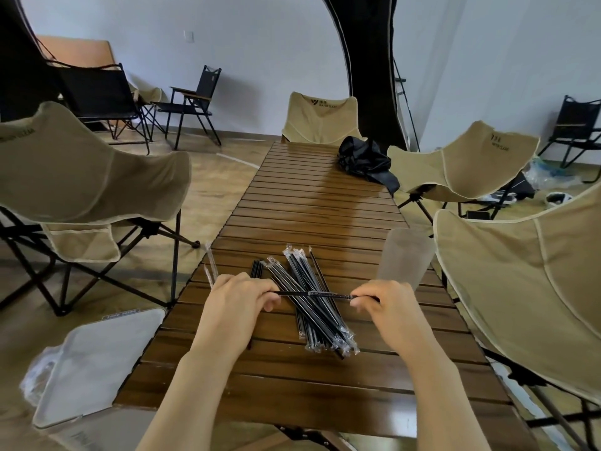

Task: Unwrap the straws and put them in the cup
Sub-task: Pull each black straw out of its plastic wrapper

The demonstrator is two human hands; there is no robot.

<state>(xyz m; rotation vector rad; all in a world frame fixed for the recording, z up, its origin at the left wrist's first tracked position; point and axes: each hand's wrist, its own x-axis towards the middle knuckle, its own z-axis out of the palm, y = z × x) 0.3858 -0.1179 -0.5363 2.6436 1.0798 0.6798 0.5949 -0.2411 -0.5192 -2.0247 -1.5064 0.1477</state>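
Observation:
I hold one black straw [313, 294] level above the pile, still partly in its clear wrapper. My left hand [237, 305] pinches its left end and my right hand [387, 304] pinches the right end. Under it a heap of several wrapped black straws [312, 297] lies fanned on the slatted wooden table [312, 206]. Two or three bare black straws [256, 268] lie just left of the heap. A frosted translucent cup [405, 258] stands upright at the table's right edge, just beyond my right hand. Empty clear wrappers [210, 265] lie at the table's left edge.
Beige folding chairs stand left [81, 177], right [527, 288] and at the far end [320, 118]. A black crumpled bag [366, 161] sits far right on the table. A white lidded bin [97, 362] is on the floor at lower left.

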